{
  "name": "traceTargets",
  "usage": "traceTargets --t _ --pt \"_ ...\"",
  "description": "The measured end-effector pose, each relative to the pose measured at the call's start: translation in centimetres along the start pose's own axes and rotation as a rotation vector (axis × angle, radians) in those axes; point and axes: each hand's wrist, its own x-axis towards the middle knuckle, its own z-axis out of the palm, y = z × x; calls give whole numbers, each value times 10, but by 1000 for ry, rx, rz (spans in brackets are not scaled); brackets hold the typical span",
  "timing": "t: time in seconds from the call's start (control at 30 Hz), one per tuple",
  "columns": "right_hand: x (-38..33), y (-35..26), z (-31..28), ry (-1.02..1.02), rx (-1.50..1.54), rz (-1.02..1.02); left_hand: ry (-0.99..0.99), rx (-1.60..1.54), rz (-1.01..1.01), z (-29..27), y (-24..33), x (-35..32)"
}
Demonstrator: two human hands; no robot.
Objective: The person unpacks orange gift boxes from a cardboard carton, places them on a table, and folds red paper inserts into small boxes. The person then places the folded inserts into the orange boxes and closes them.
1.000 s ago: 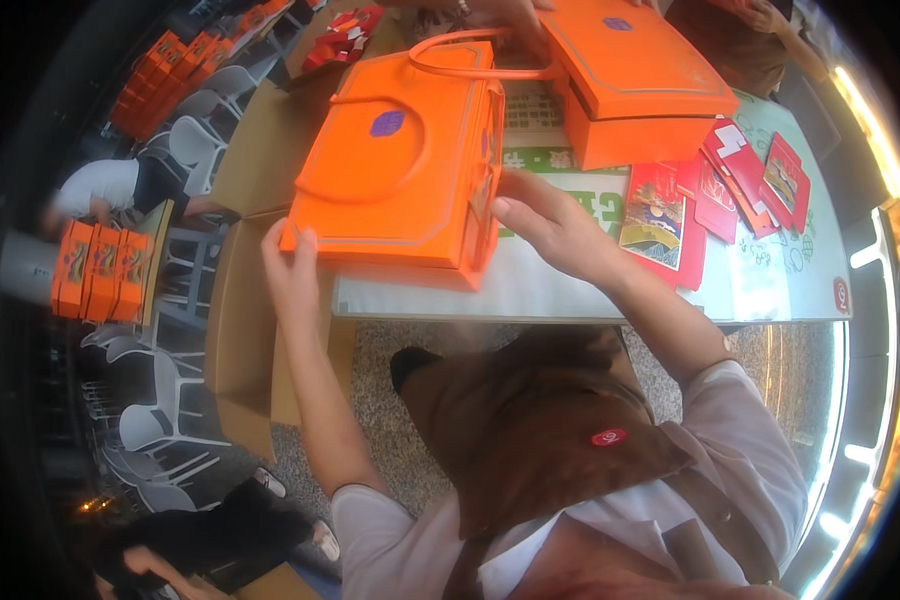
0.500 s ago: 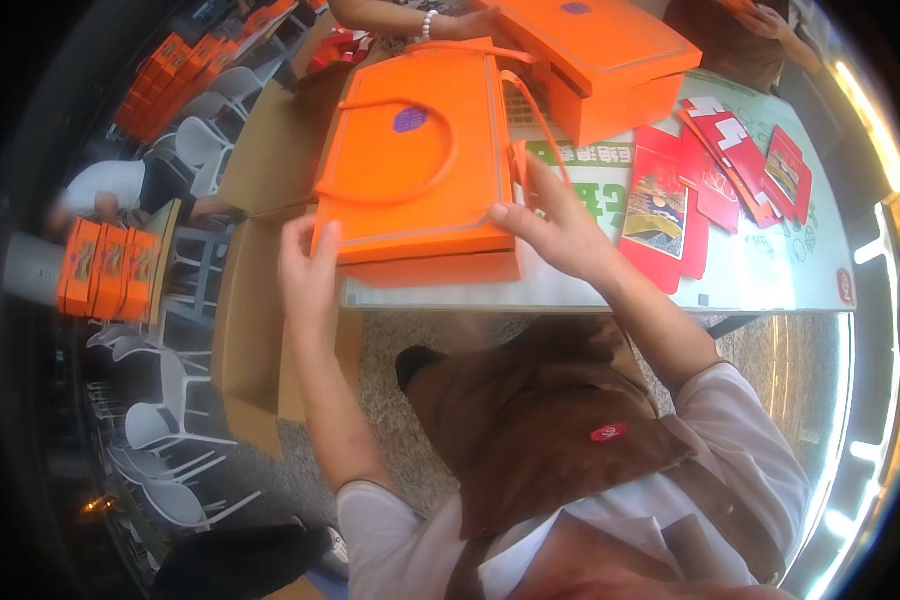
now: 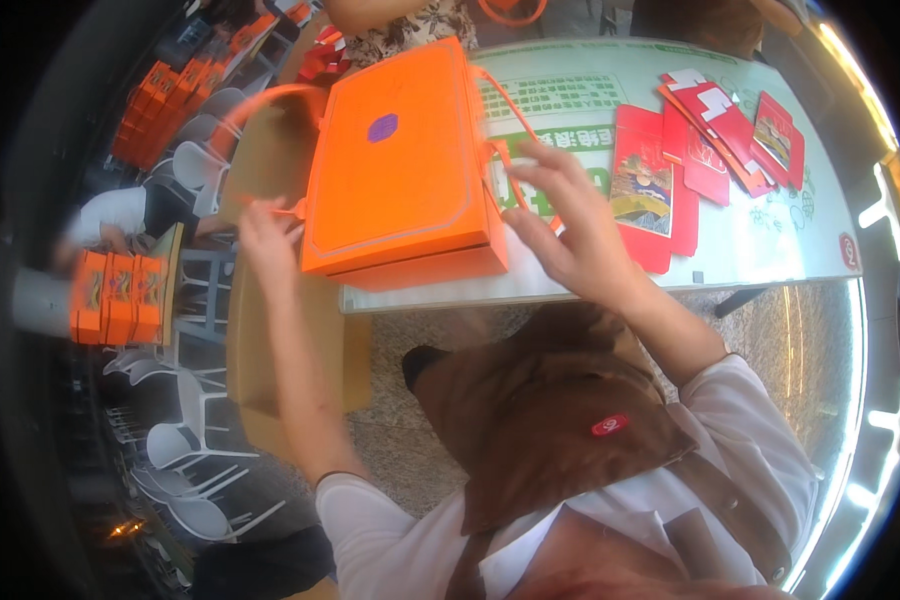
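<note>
While the orange box (image 3: 395, 165) is seen at the near-left corner of the desk (image 3: 790, 255), its right side is flanked by the right hand (image 3: 578, 235), thumb and fingers spread; whether the left handle (image 3: 278, 94) is pinched by the left hand (image 3: 270, 245) cannot be told.

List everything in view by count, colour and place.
Handled box: one, orange, purple emblem, between the hands
Packets: several, red, overlapping, table's right half
Table: one, pale, green-printed, centre
Cardboard box: one, brown, left of table
Looped handle: one, orange, top edge
Pieces: several, red, upper left
Small boxes: three, orange, far left
Stacked boxes: many, orange, upper left
Chairs: several, white, left
Other people: at least three, mixed clothing, left and top
Apron: one, brown, lower centre
Sleeves: two, white, lower part
Left hand: one, bare, blurred, near left handle
Right hand: one, bare, at right handle
</note>
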Motion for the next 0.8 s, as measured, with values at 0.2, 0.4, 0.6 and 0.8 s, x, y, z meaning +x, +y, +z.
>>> traceTargets --t 0.2,0.4,0.6,0.8 --pt "-6 -7 23 -86 110 95 -177 -44 -177 -28 -43 -19" --pt "-15 3 45 -68 -15 117 -279 18 -27 4 -15 -76" --pt "-13 9 60 16 -61 103 -177 -64 65 21 -10 -85" --pt "-15 7 61 39 -73 100 -72 -176 88 29 7 -85"
